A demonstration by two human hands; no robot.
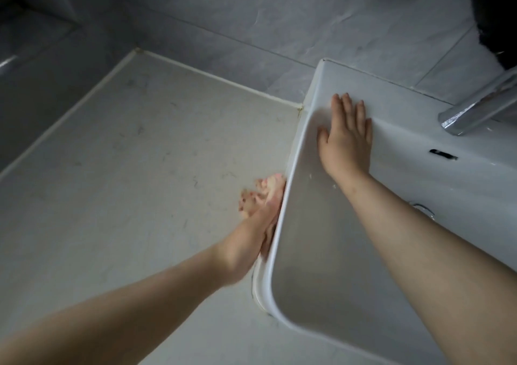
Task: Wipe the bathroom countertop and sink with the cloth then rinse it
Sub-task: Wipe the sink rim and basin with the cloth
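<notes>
My left hand [256, 219] presses a small pinkish cloth [270, 184] against the outer left wall of the white sink [279, 224], low on the pale countertop [140, 168]. The hand is blurred and only a bit of the cloth shows past the fingers. My right hand [347, 138] lies flat with fingers apart on the sink's inner back-left wall, holding nothing. Thin dark hairs and specks are scattered over the countertop.
A chrome faucet [472, 112] juts over the basin at the right, with an overflow slot [443, 154] below it. Grey tiled wall [251, 23] runs behind. A dark object [495, 20] hangs at the top right. The drain [422, 209] is partly hidden by my right forearm.
</notes>
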